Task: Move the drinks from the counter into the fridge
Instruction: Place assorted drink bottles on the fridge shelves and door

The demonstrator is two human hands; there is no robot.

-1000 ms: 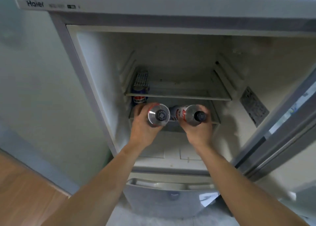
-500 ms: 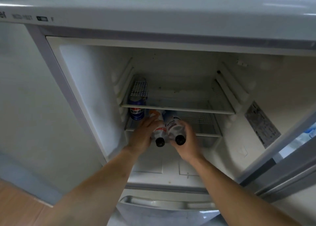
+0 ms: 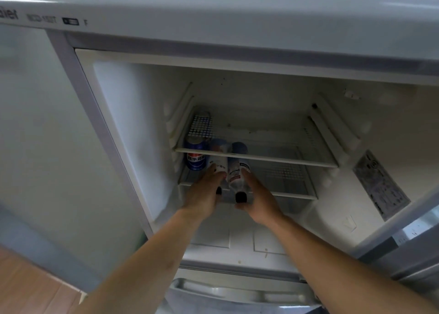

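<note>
Basically mid-placement: two bottles lying side by side on the lower shelf [image 3: 292, 192] of the fridge [image 3: 213, 12], caps toward the opening, bases pushed in under the upper shelf [image 3: 273, 159].

Risks from here:
- Lying bottles roll. Nothing visible to chock the right bottle [image 3: 237, 176] on its open side; likely to drift right across the shelf on release.
- Caps sit near the shelf's front edge. Could slide forward and drop out if let go too soon or if the shelf tips forward.
- Left bottle [image 3: 217, 165] just beside the blue can [image 3: 195, 158]; contact not resolvable. A further push could knock the can over or shove it back.
- Bases under the upper shelf: little headroom, so lifting to reposition could snag there.
- Door not visible; cap clearance on closing unknown.

Hands:
- Left hand [image 3: 204, 195]: fingers extended, only loosely curled, lying along the outer left side and top of the left bottle. More a guiding cup than a full wrap.
- Right hand [image 3: 259, 202]: fingers [image 3: 247, 178] extended along the right bottle's right flank, thumb tucked under near the cap [image 3: 240, 196]. Light open grasp, not clenched.
- Both touching their bottles, neither released. Bottles pressed together between the two hands.

Can already stored upright at shelf's left rear. Counter out of view; remaining drinks unknown.
</note>
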